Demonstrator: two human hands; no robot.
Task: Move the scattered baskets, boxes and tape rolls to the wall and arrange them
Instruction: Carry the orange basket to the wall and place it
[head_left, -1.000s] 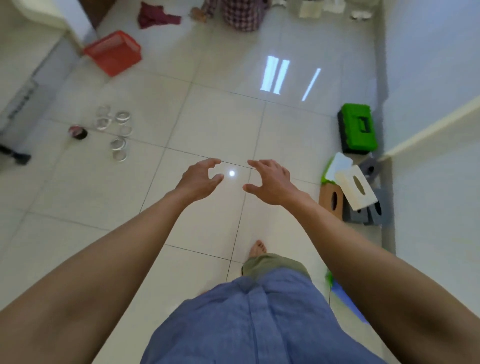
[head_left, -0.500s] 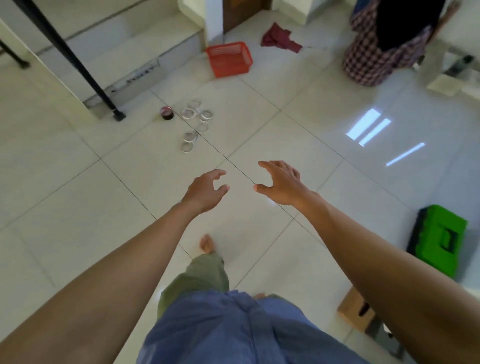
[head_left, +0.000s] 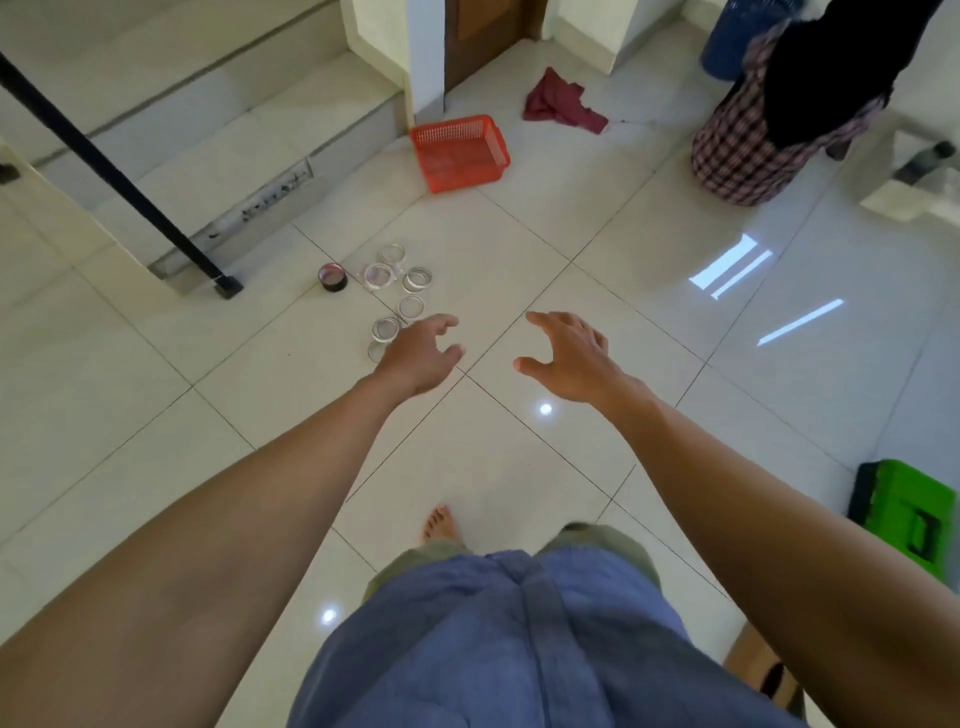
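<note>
Now both hands, left hand (head_left: 418, 353) and right hand (head_left: 569, 358), reach out with fingers loosely spread (holding nothing) above the floor (head_left: 156, 389); tape rolls (head_left: 397, 291) lie clustered just beyond the left hand, the red basket (head_left: 460, 151) farther off by the step.

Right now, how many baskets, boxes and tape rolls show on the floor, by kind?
Clear tape rolls: 6 (one partly behind the left hand)
Dark red tape roll: 1
Red-orange plastic mesh basket: 1
Green plastic box: 1
Brown cardboard box, cut by the frame edge: 1
Total: 10
</note>
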